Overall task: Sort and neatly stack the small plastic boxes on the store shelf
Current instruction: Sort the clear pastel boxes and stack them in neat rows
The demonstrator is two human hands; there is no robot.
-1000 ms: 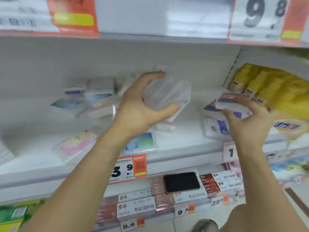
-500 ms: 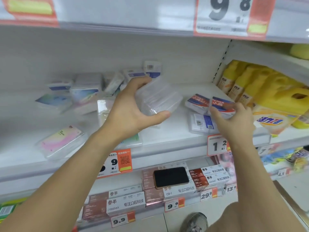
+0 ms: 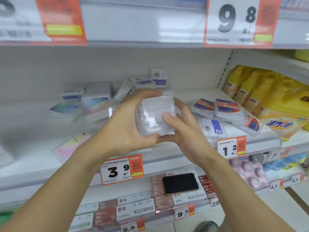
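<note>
Nearest us, our left hand (image 3: pixel 123 131) and right hand (image 3: pixel 182 129) curl round a clear plastic box (image 3: pixel 155 114), held between them just above the shelf (image 3: pixel 192 148) front. We judge this the gathering step; next it needs setting squarely with the loose boxes (image 3: pixel 97 101) behind.

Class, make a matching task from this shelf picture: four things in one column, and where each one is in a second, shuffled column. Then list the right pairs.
Things:
1. Clear boxes
2. Phone
3. Yellow bottles
4. Pink pack

Places:
A. Right end of the middle shelf
B. Held between the left hand and the right hand
C. Left of the middle shelf, near its front edge
D. On the boxes of the lower shelf

Pairs: 1-B, 2-D, 3-A, 4-C
</note>
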